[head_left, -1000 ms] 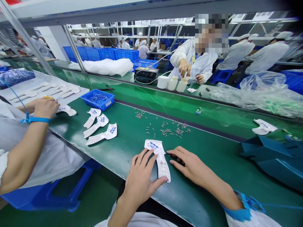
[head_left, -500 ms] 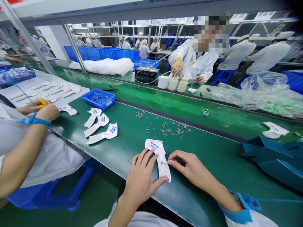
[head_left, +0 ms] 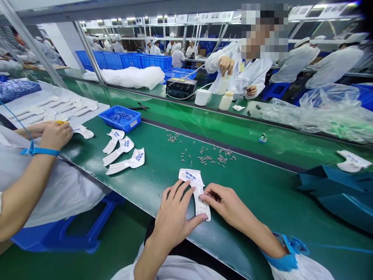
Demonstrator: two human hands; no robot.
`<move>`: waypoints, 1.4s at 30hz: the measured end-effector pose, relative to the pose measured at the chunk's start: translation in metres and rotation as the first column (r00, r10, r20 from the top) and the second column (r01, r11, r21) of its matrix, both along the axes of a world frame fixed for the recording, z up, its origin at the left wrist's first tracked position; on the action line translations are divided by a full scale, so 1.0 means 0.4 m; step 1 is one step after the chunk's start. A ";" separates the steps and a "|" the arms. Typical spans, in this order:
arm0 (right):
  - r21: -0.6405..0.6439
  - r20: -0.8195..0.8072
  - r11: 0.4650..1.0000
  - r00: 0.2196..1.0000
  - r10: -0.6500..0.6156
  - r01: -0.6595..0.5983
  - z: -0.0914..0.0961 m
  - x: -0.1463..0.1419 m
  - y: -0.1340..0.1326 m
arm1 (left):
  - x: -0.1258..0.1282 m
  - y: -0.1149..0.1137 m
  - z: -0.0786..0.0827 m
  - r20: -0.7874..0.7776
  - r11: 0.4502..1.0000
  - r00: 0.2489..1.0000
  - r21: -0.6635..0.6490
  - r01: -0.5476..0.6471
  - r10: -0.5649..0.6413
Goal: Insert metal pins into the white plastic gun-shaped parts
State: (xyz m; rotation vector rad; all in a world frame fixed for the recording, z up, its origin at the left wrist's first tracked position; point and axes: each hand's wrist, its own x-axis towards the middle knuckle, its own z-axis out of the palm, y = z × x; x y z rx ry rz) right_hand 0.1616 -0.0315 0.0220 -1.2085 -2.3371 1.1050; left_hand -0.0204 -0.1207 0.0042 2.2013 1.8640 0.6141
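Observation:
A white curved plastic handle shell (head_left: pixel 201 209) with blue pieces at its wide upper end lies on the green bench before me. My left hand (head_left: pixel 173 214) holds it, fingertips along its left side and thumb on the lower end. Over the shell's right edge, my right hand (head_left: pixel 229 202) is closed in a pinch, its fingertips touching the inner face. Whatever sits between those fingertips is too small or hidden to make out. Small metal parts (head_left: pixel 222 158) are scattered on the bench beyond the shell.
Three similar shells (head_left: pixel 116 166) lie left, by a blue tray (head_left: pixel 136 123) of small blue pieces. A neighbour's hand (head_left: pixel 56 136) works at far left. Behind runs a green belt (head_left: pixel 247 136) carrying a small circuit board (head_left: pixel 263 138). Teal bins (head_left: pixel 335 186) stand right; a co-worker (head_left: pixel 241 66) faces me.
My right hand has moved left, its fingertips now over the shell. On the belt, the circuit board and a white shell have shifted right. The co-worker opposite has lifted a bottle.

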 end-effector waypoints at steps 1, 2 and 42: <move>-0.015 -0.006 1.000 1.000 0.006 -0.006 0.002 0.000 0.001 | 0.000 -0.001 0.000 0.002 1.000 1.000 0.003 0.002 -0.002; -0.025 -0.008 1.000 1.000 0.011 -0.011 0.003 0.000 0.002 | 0.000 -0.001 0.000 0.003 1.000 1.000 0.005 0.005 -0.005; -0.641 -0.316 0.762 0.874 -0.369 0.090 0.009 0.018 0.044 | -0.040 -0.001 0.008 0.074 0.999 0.997 0.044 -0.011 0.008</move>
